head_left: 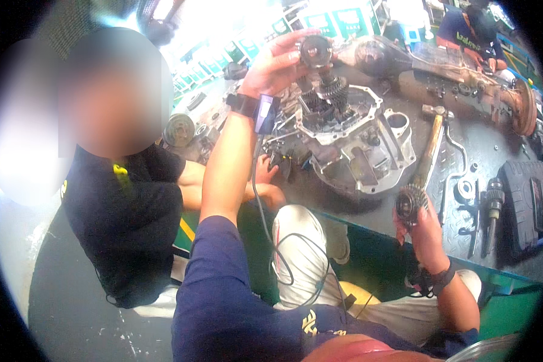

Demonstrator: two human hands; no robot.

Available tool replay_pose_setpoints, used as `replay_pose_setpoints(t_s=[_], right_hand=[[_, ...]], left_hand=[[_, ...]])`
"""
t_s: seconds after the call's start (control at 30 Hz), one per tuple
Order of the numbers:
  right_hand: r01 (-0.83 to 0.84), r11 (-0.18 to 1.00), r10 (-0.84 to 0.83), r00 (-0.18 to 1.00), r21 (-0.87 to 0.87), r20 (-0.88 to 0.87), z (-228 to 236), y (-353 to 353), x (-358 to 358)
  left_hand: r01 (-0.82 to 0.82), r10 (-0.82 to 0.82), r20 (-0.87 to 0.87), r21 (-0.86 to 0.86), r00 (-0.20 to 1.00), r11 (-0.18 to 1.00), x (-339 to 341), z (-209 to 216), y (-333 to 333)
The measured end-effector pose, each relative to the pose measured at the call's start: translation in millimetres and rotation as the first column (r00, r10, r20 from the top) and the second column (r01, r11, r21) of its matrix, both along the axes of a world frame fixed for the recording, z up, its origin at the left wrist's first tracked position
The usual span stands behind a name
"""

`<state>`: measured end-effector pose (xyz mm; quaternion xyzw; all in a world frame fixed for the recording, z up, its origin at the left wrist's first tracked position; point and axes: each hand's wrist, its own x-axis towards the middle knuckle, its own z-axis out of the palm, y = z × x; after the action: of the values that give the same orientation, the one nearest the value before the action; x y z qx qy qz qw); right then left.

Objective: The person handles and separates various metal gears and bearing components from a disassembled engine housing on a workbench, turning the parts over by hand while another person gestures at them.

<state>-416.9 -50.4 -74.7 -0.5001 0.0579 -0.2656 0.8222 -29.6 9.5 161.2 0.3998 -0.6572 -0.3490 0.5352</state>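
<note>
My left hand (276, 67) is raised at the top of a gear shaft (315, 53), its fingers closed around the round upper end. Dark toothed gears (333, 90) on shafts stand below it in the open mouth of a silver gearbox housing (359, 160). Lower right, near the table's front edge, my right hand (427, 238) grips a toothed gear (412, 204), holding it tilted with its hollow centre showing. The gear hides part of my right fingers. Just beyond it lies a hammer (433, 142) with a wooden handle.
A greasy axle assembly (440, 67) stretches across the back of the dark workbench (398, 90). A bent metal rod (455, 151), a splined shaft (493, 205) and a black plastic case (523, 208) lie at right. One co-worker (127, 199) sits close at left; another (467, 36) works far right.
</note>
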Motion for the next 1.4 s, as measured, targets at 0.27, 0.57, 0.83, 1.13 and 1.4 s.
replay_pose_setpoints(t_s=[0.27, 0.57, 0.83, 1.13, 1.4], right_hand=[[-0.051, 0.995, 0.047, 0.998, 0.082, 0.049, 9.5, -2.6, 5.9], [-0.137, 0.945, 0.072, 0.973, 0.298, 0.219, 48.0, -9.7, 7.8], [-0.053, 0.955, 0.013, 0.990, 0.291, 0.138, 39.1, -14.2, 8.2], [-0.023, 0.977, 0.010, 0.998, 0.213, 0.057, 25.3, -22.1, 11.9], [-0.036, 0.982, 0.033, 0.999, 0.187, 0.019, 15.9, -19.5, 14.1]], left_hand=[[-0.026, 0.019, -0.162, -0.041, 0.987, 0.999, -29.6, -15.5, 17.0], [0.360, -0.280, -0.772, -0.071, 0.571, 0.930, -153.9, -141.3, 19.5], [0.188, -0.156, -0.665, -0.023, 0.730, 0.982, -146.8, -127.8, 22.6], [-0.617, 0.643, 0.585, -0.285, 0.494, 0.734, -29.8, 25.0, 4.0], [-0.481, 0.266, 0.951, -0.162, 0.156, 0.862, -1.3, 54.5, -44.2]])
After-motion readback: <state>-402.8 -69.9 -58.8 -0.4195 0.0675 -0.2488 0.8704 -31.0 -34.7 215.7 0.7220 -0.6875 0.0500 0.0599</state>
